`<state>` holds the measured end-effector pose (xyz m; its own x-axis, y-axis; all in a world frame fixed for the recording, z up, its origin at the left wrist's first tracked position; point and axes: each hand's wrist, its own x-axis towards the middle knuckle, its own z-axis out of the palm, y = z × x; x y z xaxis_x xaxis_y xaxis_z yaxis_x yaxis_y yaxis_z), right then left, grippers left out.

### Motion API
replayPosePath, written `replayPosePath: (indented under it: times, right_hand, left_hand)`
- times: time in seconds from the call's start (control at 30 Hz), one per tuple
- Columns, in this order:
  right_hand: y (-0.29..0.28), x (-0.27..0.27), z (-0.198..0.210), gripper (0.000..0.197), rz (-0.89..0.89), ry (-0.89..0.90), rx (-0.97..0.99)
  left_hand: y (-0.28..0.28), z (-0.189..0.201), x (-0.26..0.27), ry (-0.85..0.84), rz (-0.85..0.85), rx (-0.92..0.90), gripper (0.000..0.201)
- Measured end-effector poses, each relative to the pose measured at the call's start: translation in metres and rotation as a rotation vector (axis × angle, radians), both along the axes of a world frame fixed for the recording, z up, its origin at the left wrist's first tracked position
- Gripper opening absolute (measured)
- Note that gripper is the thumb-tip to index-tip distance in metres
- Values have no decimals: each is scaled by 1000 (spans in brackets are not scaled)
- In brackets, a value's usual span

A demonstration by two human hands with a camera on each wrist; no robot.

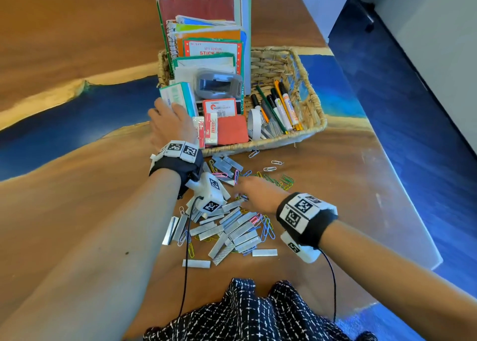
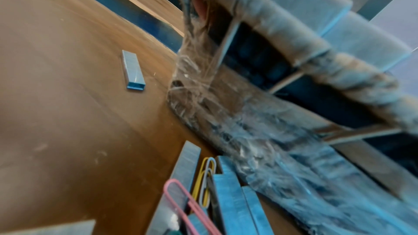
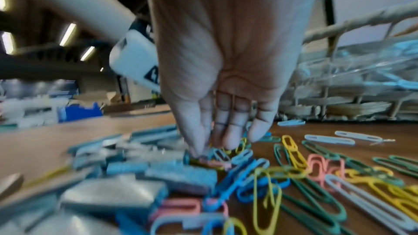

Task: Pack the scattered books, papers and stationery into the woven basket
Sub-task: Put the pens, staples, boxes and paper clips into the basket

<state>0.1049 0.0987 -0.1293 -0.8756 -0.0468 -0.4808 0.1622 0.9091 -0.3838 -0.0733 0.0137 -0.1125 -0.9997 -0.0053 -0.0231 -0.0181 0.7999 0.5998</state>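
The woven basket [image 1: 309, 103] holds upright notebooks [image 1: 204, 17], markers [image 1: 281, 108], erasers [image 1: 210, 129] and a teal-edged pack [image 1: 180, 95]. My left hand [image 1: 169, 105] is at its near left corner, fingers curled over the rim beside that pack. The left wrist view shows that corner of the basket [image 2: 282, 28] close and blurred. In front of the basket lie several staple strips [image 1: 232, 227] and coloured paper clips [image 1: 268, 228]. My right hand [image 1: 241, 193] points down into this pile. Thumb and fingertips of the right hand [image 3: 210, 147] close on paper clips [image 3: 217, 156].
More clips [image 3: 316, 167] lie to the right of my hand and a lone staple strip [image 2: 133, 70] to the left of the basket. The wooden table [image 1: 77, 211] has blue resin bands; its right edge drops to a blue floor [image 1: 413, 108].
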Motion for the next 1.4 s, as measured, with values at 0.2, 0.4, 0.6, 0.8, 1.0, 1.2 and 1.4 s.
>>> replayPosePath:
  times: [0.2, 0.4, 0.6, 0.8, 1.0, 1.2, 1.4]
  right_hand:
    - [-3, 3, -6, 24, 52, 52, 69]
    - [30, 3, 32, 11, -271, 297, -252]
    - [103, -31, 72, 6, -736, 489, -246]
    - [123, -63, 33, 20, -674, 103, 160]
    - [119, -70, 29, 28, -697, 64, 140]
    - [112, -66, 35, 20, -683, 114, 106]
    - [60, -28, 52, 36, -583, 468, -116]
  left_hand:
    - [-3, 1, 6, 26, 15, 54, 39]
    - [-5, -1, 7, 33, 3, 66, 38]
    - [-4, -2, 6, 45, -10, 80, 37]
    - [-4, 0, 8, 23, 2, 97, 38]
    - [-3, 1, 8, 21, 13, 84, 37]
    - [-3, 1, 9, 23, 10, 80, 36]
    - [-4, -2, 9, 48, -6, 72, 36]
